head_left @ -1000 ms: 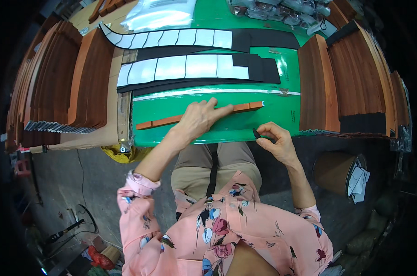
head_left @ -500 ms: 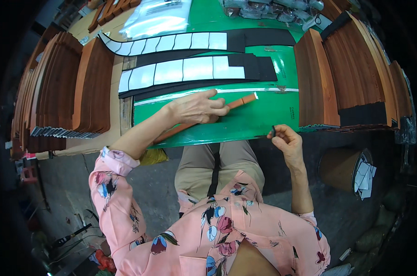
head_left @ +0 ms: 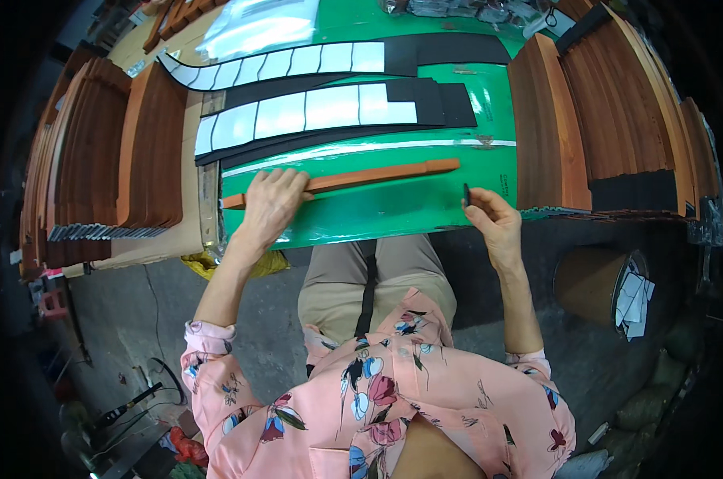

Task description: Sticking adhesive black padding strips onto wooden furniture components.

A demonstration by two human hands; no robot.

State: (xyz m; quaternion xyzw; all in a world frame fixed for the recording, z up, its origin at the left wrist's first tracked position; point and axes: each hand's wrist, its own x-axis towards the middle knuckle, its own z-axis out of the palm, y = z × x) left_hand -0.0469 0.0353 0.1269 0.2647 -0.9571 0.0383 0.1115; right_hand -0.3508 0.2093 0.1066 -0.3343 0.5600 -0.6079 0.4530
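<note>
A long, narrow reddish-brown wooden strip (head_left: 369,175) lies across the green tabletop (head_left: 393,211), slanting up slightly to the right. My left hand (head_left: 275,203) is closed over it toward its left end, fingers wrapped over the far side. Beyond the strip's right end, my right hand (head_left: 493,219) pinches a small black piece (head_left: 467,195) between thumb and fingers, a little apart from the strip. Farther back lie black strips with white backing squares (head_left: 329,105), and behind them a second, longer black strip (head_left: 298,64) whose left end curls up.
Stacked brown wooden boards stand at the left (head_left: 154,152) and right (head_left: 545,128) of the table. Clear plastic packaging (head_left: 258,28) lies at the back. Below the table's right side stands a brown bin (head_left: 589,283) holding white scraps.
My left hand has moved left along the wooden strip. The strip has turned from a steep slant to nearly level, its upper side now showing. My right hand still pinches the black piece.
</note>
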